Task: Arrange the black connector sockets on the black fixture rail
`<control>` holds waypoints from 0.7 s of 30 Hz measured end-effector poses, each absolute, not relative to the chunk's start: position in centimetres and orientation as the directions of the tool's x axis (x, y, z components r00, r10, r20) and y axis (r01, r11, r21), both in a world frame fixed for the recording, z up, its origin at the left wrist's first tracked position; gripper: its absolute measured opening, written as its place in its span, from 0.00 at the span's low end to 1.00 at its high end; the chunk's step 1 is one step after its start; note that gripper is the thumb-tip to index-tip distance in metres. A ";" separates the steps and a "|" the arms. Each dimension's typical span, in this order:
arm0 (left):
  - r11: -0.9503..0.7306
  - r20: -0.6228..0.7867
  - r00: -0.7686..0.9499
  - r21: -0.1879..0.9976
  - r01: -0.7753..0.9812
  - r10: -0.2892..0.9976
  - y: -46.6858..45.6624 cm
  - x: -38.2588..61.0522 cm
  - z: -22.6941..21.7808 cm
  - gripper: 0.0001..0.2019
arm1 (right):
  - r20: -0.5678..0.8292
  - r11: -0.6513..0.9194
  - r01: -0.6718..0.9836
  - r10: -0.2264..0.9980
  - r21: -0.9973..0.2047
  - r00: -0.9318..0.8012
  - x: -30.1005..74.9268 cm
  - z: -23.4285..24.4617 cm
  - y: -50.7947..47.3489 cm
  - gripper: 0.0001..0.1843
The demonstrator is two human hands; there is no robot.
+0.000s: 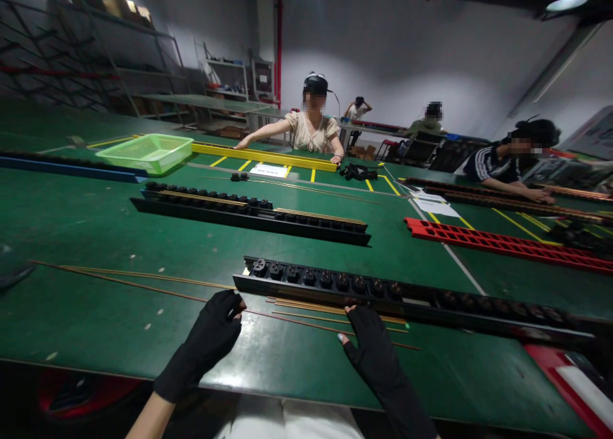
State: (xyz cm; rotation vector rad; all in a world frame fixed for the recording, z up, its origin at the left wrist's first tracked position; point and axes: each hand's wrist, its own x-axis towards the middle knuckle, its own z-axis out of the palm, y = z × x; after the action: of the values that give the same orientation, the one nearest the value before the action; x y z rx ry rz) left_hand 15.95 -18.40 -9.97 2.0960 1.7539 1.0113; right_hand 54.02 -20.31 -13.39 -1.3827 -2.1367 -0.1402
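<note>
Both hands wear black fingerless gloves over the green table. My left hand (218,324) is closed, its fingertips on a thin copper-coloured rod (297,323) that stretches out on both sides of it. My right hand (371,337) lies palm down, thumb and fingers apart, its fingertips at a small group of brass-coloured rods (306,308); the palm hides part of them. Just beyond the hands lies a long black channel rail (325,295). A row of black socket modules (309,276) sits inside it, with a gap partway along.
Farther back lie another black rail (249,222) with modules and rods, a red slotted rail (502,244) and a green basket (148,153). Across the table a co-worker (313,129) touches a yellow rail (268,158). Another person (507,158) works at right.
</note>
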 end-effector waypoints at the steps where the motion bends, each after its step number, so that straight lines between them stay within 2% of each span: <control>1: -0.264 0.358 0.049 0.580 0.771 0.932 -18.5 16.0 -10.0 0.11 | 0.536 0.446 0.872 0.796 -0.201 -0.283 53.5 -13.6 -20.3 0.33; 5: -0.260 0.325 0.073 0.580 0.772 0.943 -18.4 16.2 -9.6 0.09 | 0.585 0.387 0.907 0.780 -0.169 -0.224 51.8 -13.8 -20.1 0.38; 9: -0.261 0.296 0.106 0.555 0.790 0.949 -18.4 16.3 -8.9 0.06 | 0.570 0.353 0.915 0.800 -0.197 -0.186 51.0 -13.3 -19.7 0.35; 14: -0.252 0.279 0.109 0.551 0.796 0.954 -18.6 16.1 -9.0 0.08 | 0.546 0.386 0.893 0.812 -0.233 -0.209 51.1 -13.4 -20.0 0.30; 17: -0.263 0.271 0.129 0.548 0.794 0.954 -18.7 16.1 -9.2 0.08 | 0.543 0.426 0.876 0.802 -0.226 -0.250 51.3 -13.5 -20.3 0.31; 19: -0.291 0.304 0.145 0.513 0.808 0.941 -18.7 16.0 -9.3 0.08 | 0.540 0.470 0.856 0.788 -0.217 -0.296 51.4 -13.4 -20.3 0.36; 21: -0.365 0.391 0.200 0.411 0.835 0.898 -18.7 15.8 -9.6 0.10 | 0.512 0.531 0.821 0.775 -0.210 -0.371 51.4 -13.0 -20.3 0.40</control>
State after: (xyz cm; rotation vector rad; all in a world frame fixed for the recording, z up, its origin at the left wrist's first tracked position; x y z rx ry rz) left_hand 15.79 -18.67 -9.62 2.3473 1.7043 0.8883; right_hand 51.38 -20.34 -13.01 -1.2895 -2.2100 -0.1063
